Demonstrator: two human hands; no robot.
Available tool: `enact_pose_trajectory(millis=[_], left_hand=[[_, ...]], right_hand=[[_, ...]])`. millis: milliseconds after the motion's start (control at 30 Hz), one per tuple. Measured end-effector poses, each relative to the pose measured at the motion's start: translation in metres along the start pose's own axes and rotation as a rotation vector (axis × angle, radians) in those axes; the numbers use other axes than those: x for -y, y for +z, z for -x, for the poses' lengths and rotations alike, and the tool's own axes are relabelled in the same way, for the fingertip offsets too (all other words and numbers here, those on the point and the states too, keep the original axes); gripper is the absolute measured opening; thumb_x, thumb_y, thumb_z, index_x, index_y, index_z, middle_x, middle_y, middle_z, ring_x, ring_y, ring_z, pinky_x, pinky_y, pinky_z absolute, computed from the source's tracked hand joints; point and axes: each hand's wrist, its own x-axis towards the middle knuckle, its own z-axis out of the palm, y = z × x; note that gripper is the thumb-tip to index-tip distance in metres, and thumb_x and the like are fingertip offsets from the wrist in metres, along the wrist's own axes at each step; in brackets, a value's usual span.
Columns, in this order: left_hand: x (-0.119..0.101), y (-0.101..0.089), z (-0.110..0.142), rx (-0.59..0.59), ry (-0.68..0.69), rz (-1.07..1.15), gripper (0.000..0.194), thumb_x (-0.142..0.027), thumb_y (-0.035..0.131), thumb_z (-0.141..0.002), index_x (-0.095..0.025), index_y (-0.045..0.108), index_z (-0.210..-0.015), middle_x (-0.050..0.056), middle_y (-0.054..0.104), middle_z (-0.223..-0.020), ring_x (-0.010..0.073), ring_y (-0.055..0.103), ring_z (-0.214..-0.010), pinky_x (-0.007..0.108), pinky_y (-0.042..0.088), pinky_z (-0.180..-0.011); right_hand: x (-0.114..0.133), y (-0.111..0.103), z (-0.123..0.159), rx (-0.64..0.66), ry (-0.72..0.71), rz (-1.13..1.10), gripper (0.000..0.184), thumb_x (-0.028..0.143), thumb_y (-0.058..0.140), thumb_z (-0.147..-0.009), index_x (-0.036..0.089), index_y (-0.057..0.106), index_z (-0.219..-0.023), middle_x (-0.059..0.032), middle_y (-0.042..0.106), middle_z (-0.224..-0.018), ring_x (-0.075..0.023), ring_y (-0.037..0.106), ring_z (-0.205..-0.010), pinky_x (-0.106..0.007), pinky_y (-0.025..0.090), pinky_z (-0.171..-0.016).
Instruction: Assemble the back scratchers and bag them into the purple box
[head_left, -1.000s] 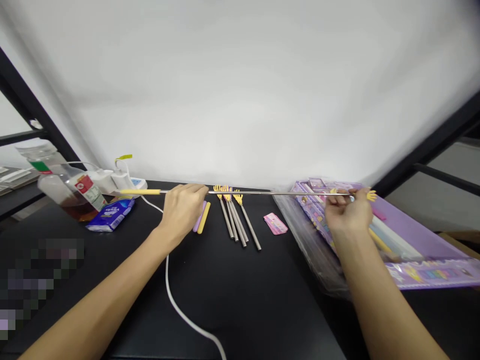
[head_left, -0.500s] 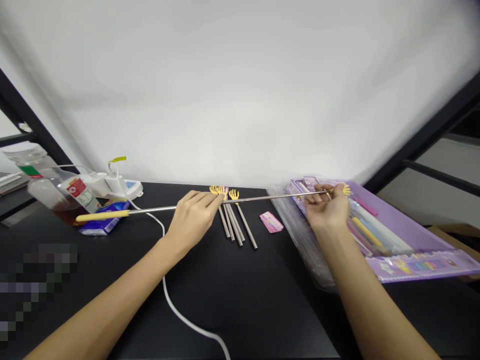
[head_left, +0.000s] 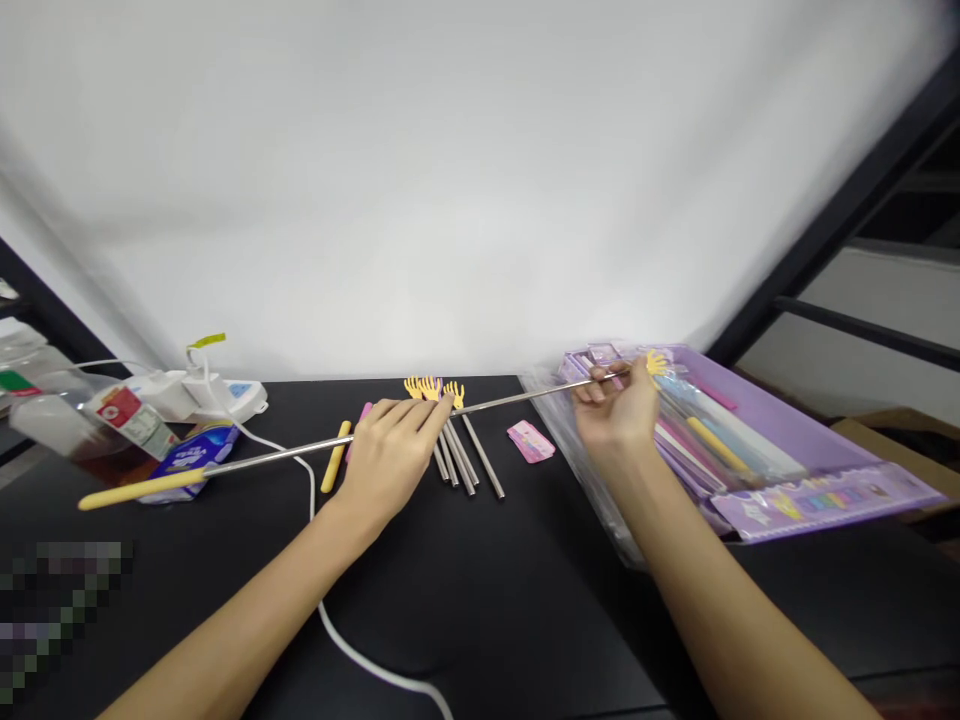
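Note:
A telescopic back scratcher [head_left: 517, 398] with a yellow handle is stretched out across the view, its handle end lower at the left. My left hand [head_left: 396, 455] is closed over the middle of its metal shaft. At the other end my right hand [head_left: 619, 408] pinches the shaft just below the yellow claw [head_left: 657, 362]. Behind my left hand, several more back scratchers [head_left: 480, 455] with yellow claws and thin steel shafts lie side by side on the black table. A yellow handle [head_left: 335, 457] and a partly covered pink handle [head_left: 363, 420] show left of that hand.
Pink cards [head_left: 530, 441] lie between my hands. At the right is a purple box [head_left: 829, 508] with colourful contents, beside clear plastic wrapping [head_left: 581, 480]. A white cable [head_left: 352, 652], power strip [head_left: 236, 400], blue packet [head_left: 187, 458] and jar [head_left: 71, 415] are at the left.
The back scratcher's handle end has swung down and left, and more shaft shows between handle and left hand. The yellow and pink handles on the table have come into sight. The view has shifted slightly.

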Motion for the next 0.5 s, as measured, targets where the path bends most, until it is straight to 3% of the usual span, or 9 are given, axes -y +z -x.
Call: enact_pose_trajectory(millis=[233,500], left_hand=[[-0.003,0.001,-0.003,-0.012,0.029,-0.008,0.028,-0.006,0.051,-0.097,-0.015,0.068,-0.117,0.007,0.077,-0.095,0.0205,0.072,-0.084,0.035,0.051,-0.071],[0.015,0.003,0.002,-0.039,0.014,0.019,0.024,-0.013,0.052,-0.100,-0.015,0.067,-0.117,0.007,0.077,-0.094,0.0208,0.072,-0.082,0.035,0.051,-0.072]], right_hand=[[-0.007,0.002,0.005,0.042,-0.048,0.054,0.048,0.055,0.057,-0.095,0.020,0.043,-0.066,0.0064,0.048,-0.052,-0.0036,0.032,-0.036,-0.017,0.030,-0.037],[0.030,-0.005,-0.014,-0.090,-0.082,-0.021,0.041,0.047,0.036,-0.106,0.022,0.044,-0.074,0.0091,0.044,-0.046,-0.0054,0.024,-0.031,-0.017,0.021,-0.034]])
